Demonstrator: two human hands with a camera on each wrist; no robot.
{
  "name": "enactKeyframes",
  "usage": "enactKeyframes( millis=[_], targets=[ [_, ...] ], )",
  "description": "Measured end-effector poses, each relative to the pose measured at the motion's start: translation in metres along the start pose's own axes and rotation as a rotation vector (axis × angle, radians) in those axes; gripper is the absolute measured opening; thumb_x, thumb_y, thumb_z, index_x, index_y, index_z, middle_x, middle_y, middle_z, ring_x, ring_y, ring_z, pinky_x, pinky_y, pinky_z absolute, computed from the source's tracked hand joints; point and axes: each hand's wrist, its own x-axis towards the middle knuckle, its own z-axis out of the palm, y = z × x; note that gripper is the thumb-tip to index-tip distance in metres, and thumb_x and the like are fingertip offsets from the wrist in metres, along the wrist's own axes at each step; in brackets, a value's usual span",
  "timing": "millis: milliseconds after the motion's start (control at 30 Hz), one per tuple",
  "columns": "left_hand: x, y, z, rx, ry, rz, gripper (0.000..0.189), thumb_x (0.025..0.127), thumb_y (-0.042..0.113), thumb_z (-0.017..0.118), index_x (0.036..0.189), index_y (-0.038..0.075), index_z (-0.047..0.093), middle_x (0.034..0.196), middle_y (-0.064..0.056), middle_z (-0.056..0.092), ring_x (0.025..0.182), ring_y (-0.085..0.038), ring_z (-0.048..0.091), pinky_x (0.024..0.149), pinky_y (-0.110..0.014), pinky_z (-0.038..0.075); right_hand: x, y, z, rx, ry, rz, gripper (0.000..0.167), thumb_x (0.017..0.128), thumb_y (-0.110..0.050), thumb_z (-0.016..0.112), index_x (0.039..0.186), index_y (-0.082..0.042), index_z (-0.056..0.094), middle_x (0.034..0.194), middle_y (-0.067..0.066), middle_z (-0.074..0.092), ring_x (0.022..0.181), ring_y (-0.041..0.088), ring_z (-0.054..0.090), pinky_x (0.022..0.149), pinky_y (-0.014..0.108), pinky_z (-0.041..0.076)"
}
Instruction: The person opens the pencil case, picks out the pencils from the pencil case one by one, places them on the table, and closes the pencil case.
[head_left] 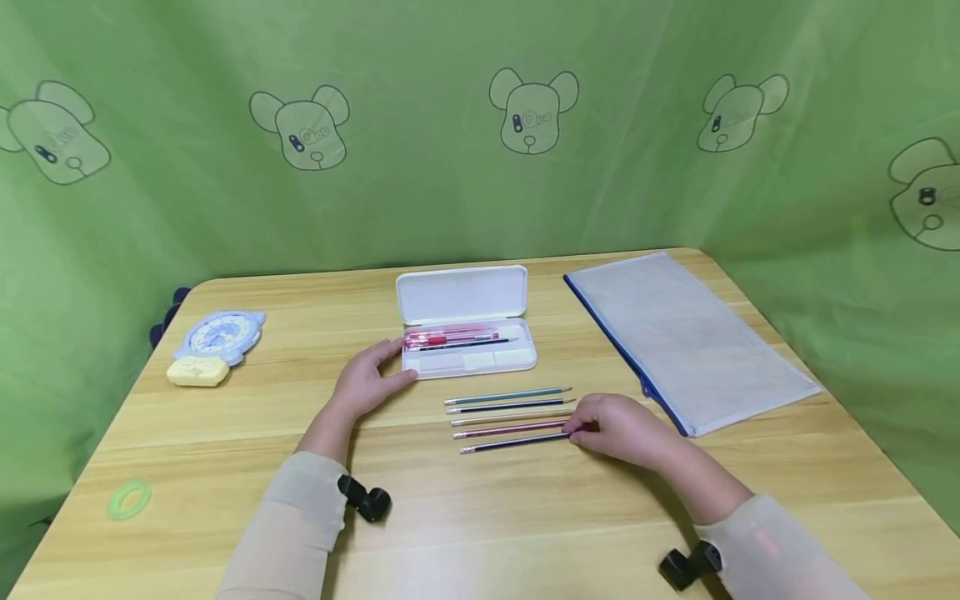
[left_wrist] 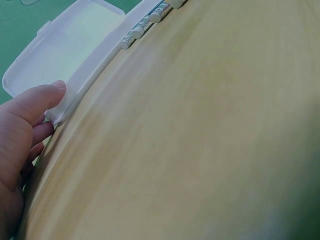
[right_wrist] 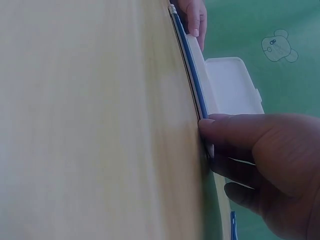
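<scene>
Head view: pinching nearest dark pencil [head_left: 513, 443] by its right end with right hand [head_left: 618, 427], on worktop [head_left: 465, 533] before open pencil case [head_left: 461, 296]; holding case's left edge with left hand [head_left: 367, 385]; likely light, stiff, apt to roll, best gripped mid-shaft

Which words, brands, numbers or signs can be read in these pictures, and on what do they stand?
No text reads for certain.
Bear faces on the green cloth: faint letters, perhaps including a "Q"; too blurred to read whole.
Blue dial: marks too small to read.
Yellow block: faint marks, unreadable.
Row of pencils: any print is too small to read.
</scene>
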Motion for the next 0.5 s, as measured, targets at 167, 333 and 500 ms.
enactKeyframes(
  millis=[167,333,500],
  targets=[
    [0.000,0.001,0.000,-0.005,0.000,-0.001,0.071,0.087,0.041,0.071,0.149,0.018,0.043,0.155,-0.018,0.037,0.145,-0.037,0.033,0.121,-0.054,0.026,0.000,0.000,0.000,0.002,-0.001,0.003,0.008,0.086,-0.016,0.073,0.091,-0.020,0.077,0.094,-0.007,0.072,0.090,0.014,0.068,0.082,0.036,0.058],
    [0.000,0.001,-0.001,-0.001,-0.001,0.000,0.071,0.087,0.041,0.071,0.148,0.017,0.043,0.155,-0.018,0.038,0.145,-0.038,0.034,0.120,-0.054,0.026,-0.001,-0.001,-0.002,0.038,-0.007,0.024,0.010,0.086,-0.017,0.073,0.095,-0.020,0.077,0.096,-0.008,0.072,0.092,0.014,0.068,0.083,0.036,0.058],
    [-0.001,0.001,-0.001,0.006,-0.003,-0.003,0.071,0.087,0.041,0.071,0.149,0.018,0.043,0.155,-0.018,0.037,0.145,-0.038,0.034,0.120,-0.054,0.026,0.003,-0.002,-0.010,0.129,0.012,0.070,0.011,0.087,-0.020,0.073,0.097,-0.020,0.076,0.095,-0.008,0.072,0.092,0.012,0.066,0.082,0.032,0.056]
  ],
)
